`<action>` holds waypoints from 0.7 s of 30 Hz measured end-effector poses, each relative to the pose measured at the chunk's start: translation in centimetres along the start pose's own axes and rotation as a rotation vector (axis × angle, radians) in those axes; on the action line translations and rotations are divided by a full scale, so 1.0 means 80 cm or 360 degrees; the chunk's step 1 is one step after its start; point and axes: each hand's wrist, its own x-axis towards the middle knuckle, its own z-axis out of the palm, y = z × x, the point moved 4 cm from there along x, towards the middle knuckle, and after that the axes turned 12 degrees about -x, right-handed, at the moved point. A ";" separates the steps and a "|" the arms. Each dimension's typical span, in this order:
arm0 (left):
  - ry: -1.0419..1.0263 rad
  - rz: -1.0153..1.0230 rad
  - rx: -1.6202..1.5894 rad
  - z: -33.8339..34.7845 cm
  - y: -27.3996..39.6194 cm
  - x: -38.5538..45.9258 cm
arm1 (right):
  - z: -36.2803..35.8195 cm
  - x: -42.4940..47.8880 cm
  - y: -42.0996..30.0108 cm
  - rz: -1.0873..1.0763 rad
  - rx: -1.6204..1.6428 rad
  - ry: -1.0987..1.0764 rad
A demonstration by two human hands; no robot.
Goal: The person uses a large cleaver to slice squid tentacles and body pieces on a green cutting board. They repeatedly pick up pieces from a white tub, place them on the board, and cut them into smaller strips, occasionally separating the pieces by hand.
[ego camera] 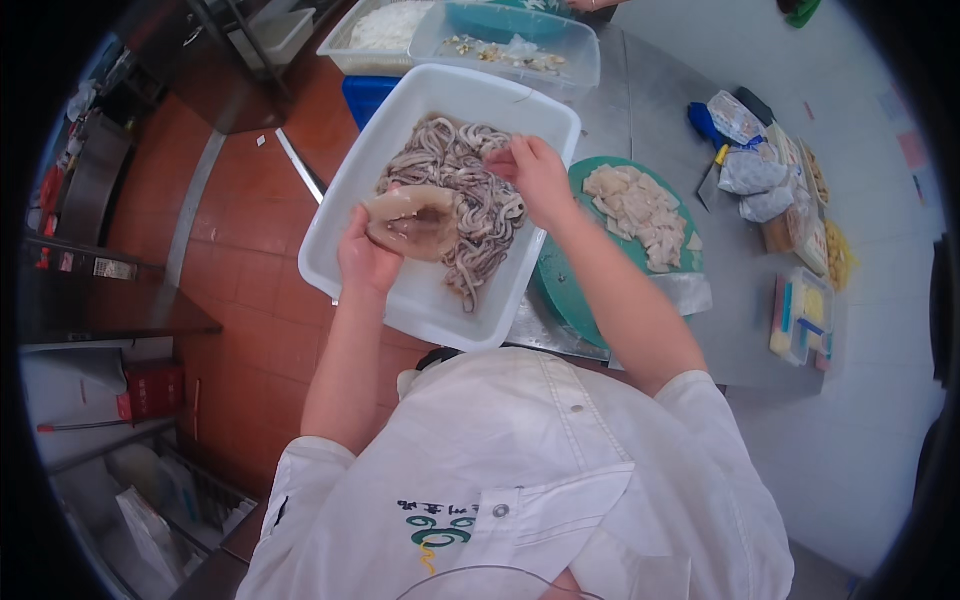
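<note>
My left hand (369, 255) grips a pale squid body (416, 223), its hollow inside facing up. It is held over a white plastic tub (442, 319). Grey squid tentacles (457, 161) lie heaped in the tub below. Over the right side of that heap is my right hand (534, 176), fingers bent; whether anything is between them is hard to see. A round green cutting board (559, 292) sits to the right, partly behind my right forearm. Flat pieces of pale squid (637, 210) are piled on it, and a cleaver blade (679, 292) rests at its lower right edge.
A clear plastic bin (506, 71) with scraps stands beyond the tub, beside a white basket (367, 61). On the steel table (739, 315) are bagged items (754, 180), a yellow-handled scraper (712, 184) and lidded containers (806, 319). Another person's hand (592, 4) shows at the top.
</note>
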 end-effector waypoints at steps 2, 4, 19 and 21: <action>0.0087 -0.0008 -0.0092 -0.005 -0.007 -0.007 | 0.033 0.000 -0.040 0.0191 0.0520 -0.0119; 0.0120 0.0074 0.0027 -0.019 -0.010 -0.005 | 0.055 0.001 -0.070 0.0335 0.0641 -0.0222; -0.0649 -0.0284 0.1973 0.043 -0.029 0.002 | 0.105 -0.030 -0.151 0.0327 -0.0041 -0.0509; -0.0710 -0.0304 0.1997 0.044 -0.034 0.004 | 0.110 -0.024 -0.141 0.0200 -0.0189 -0.0497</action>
